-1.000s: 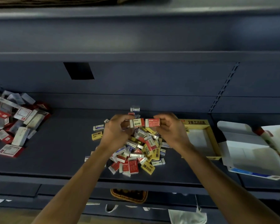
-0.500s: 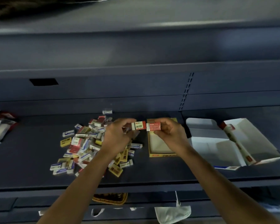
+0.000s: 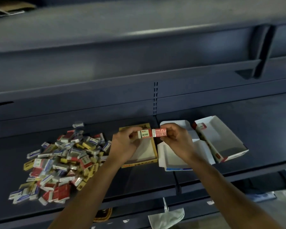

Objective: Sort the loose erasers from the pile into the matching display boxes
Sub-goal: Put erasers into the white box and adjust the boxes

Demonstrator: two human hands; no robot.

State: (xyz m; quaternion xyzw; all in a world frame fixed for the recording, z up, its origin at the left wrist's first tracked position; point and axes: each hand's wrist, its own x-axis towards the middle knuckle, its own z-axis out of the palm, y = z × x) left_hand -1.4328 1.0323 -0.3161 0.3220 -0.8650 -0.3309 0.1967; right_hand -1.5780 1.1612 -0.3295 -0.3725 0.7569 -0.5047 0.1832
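A pile of loose erasers (image 3: 63, 161) in red, yellow, blue and white wrappers lies on the dark shelf at the left. My left hand (image 3: 124, 144) pinches a white and red 2B eraser (image 3: 144, 134). My right hand (image 3: 178, 141) pinches a red eraser (image 3: 160, 132), held end to end with the other above the boxes. Under my hands sits a yellow display box (image 3: 149, 156), its inside showing white. A white box with a blue edge (image 3: 170, 161) lies just right of it, and a white box with red trim (image 3: 221, 141) stands open further right.
The dark shelf (image 3: 262, 126) runs on to the right, with a raised front lip (image 3: 139, 195). Another shelf (image 3: 106, 52) overhangs above. Below the shelf lie a woven basket (image 3: 103, 214) and white scraps (image 3: 165, 219) on the floor.
My view has swung to the right, so the pile now sits further left and the boxes nearer the middle. Both hands have carried the two erasers from above the pile to above the boxes.
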